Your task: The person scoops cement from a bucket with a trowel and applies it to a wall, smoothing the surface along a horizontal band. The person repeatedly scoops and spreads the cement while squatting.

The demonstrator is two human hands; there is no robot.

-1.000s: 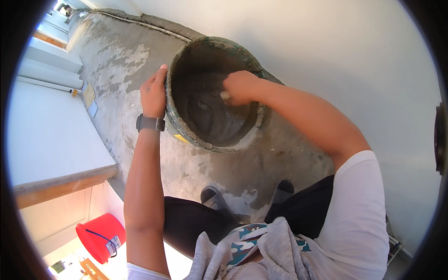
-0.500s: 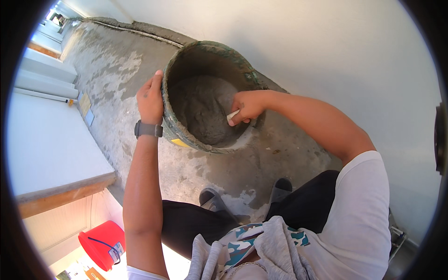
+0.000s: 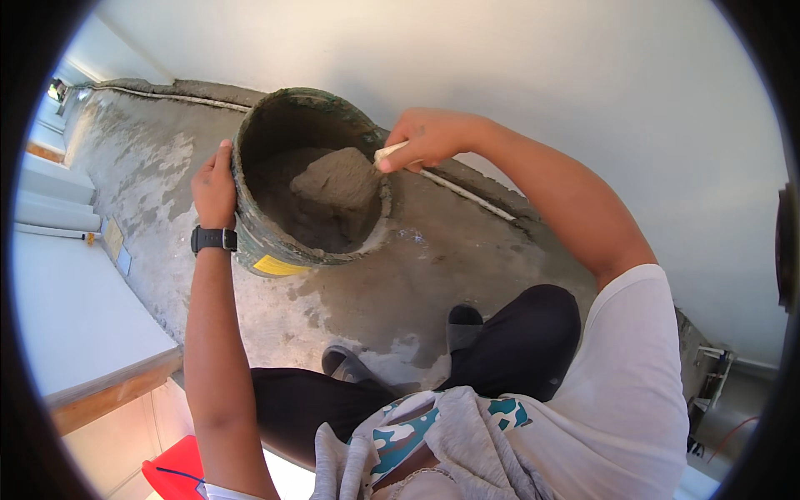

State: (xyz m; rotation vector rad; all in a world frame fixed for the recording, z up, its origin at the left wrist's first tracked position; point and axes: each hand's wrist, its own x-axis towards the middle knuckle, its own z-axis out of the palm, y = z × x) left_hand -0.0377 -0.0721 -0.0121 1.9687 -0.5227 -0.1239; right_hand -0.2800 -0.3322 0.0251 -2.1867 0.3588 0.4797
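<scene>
A large dark green bucket, smeared with cement and bearing a yellow label, leans toward me with wet grey mortar inside. My left hand grips its left rim, thumb over the edge, a black watch on the wrist. At the right rim my right hand is closed around the pale handle of a trowel. A thick heap of mortar rides on the trowel inside the bucket mouth and hides the blade.
A white wall rises on the far side, a thin white pipe along its foot. My sandalled feet stand on the wet, patchy concrete floor. A wood-edged white ledge and a red bucket are at left.
My right hand has lifted the trowel out of the mortar, up toward the rim, with a heap on it. The bucket, still held by my left hand, appears further left in view.
</scene>
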